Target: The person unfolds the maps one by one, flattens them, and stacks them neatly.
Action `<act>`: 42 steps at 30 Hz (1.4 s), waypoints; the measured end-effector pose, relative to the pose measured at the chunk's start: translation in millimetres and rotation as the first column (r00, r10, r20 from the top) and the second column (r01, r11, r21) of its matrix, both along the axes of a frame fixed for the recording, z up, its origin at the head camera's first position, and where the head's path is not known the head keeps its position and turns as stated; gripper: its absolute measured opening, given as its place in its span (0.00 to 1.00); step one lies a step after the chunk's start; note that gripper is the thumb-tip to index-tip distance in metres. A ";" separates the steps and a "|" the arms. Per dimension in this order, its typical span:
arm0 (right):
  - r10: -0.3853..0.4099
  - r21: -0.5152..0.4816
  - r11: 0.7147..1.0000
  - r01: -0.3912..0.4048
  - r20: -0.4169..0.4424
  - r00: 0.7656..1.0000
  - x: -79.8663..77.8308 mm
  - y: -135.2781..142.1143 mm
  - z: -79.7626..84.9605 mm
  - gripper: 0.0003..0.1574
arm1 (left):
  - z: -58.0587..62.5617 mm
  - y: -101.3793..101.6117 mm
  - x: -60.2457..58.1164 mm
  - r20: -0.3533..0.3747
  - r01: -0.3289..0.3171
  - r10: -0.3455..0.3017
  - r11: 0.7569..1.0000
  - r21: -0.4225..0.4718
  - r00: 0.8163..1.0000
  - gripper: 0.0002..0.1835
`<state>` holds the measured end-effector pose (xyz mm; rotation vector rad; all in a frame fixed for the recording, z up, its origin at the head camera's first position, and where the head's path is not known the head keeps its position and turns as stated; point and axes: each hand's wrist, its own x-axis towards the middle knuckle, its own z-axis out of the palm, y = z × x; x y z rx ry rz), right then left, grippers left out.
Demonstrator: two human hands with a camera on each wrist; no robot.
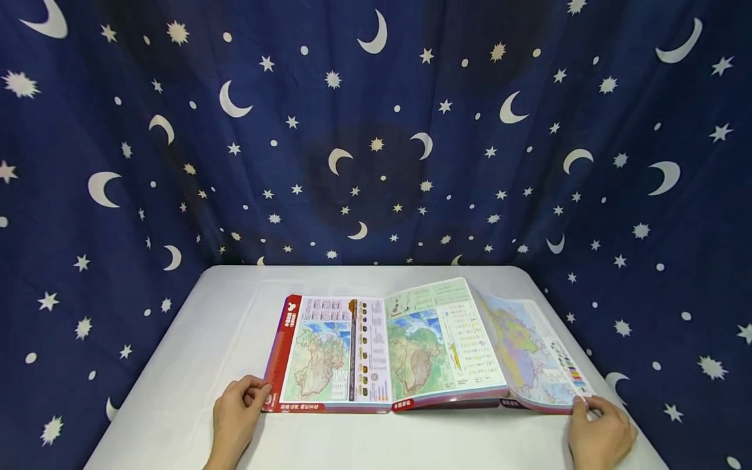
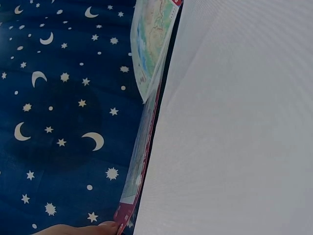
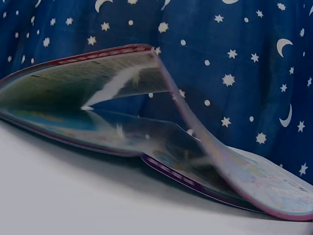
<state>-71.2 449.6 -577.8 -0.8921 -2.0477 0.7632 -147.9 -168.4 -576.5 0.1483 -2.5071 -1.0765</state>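
A glossy folding map is spread across the white table, its panels printed with coloured maps, tables and a red left border. At its lower left corner my left hand pinches the red edge between thumb and fingers; a fingertip on that corner also shows in the left wrist view. My right hand grips the lower right corner of the rightmost panel. The middle and right panels rise to a ridge. Beneath them, in the right wrist view, more glossy layers of the folding map lie on the table. The right hand is out of that view.
The white-covered table has rounded far corners and shows bare cloth in front of the map and to its left. A dark blue curtain with moons and stars hangs behind the table and along both sides.
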 end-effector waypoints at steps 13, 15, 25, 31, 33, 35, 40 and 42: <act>0.012 0.041 0.999 -0.013 0.020 1.000 4.4 39.4 -7.4 0.19 | 3.9 1.7 -0.4 -0.028 0.021 -0.021 1.000 -0.002 0.999 0.09; 0.004 0.023 1.000 -0.005 0.025 1.000 4.7 41.1 -8.1 0.19 | 3.3 0.6 0.8 -0.022 0.017 -0.017 1.000 -0.006 1.000 0.09; 0.001 0.047 0.999 -0.003 0.050 0.999 -6.8 43.5 -4.9 0.18 | 4.2 -1.8 0.0 -0.047 0.007 -0.007 1.000 -0.006 0.999 0.10; 0.009 0.074 0.997 -0.011 0.021 1.000 -6.0 42.9 -4.2 0.18 | 4.4 -1.5 0.1 -0.049 0.001 0.000 1.000 0.010 0.999 0.09; 0.008 0.079 0.997 -0.009 0.016 1.000 -5.6 44.4 -3.7 0.18 | 3.2 -0.7 0.7 -0.042 -0.002 0.003 1.000 0.014 0.999 0.09; 0.007 0.076 0.997 -0.007 0.012 1.000 -5.4 45.9 -4.0 0.18 | 2.6 -0.1 1.3 -0.039 -0.008 0.009 1.000 0.018 0.999 0.09; 0.010 0.067 0.998 -0.011 0.005 1.000 -5.4 45.6 -5.1 0.18 | 3.5 0.4 1.8 -0.056 -0.022 0.022 1.000 0.014 0.998 0.10; 0.011 0.064 0.998 -0.011 0.008 1.000 -5.2 45.1 -4.7 0.18 | 4.6 1.0 1.9 -0.059 -0.024 0.025 1.000 0.011 0.998 0.10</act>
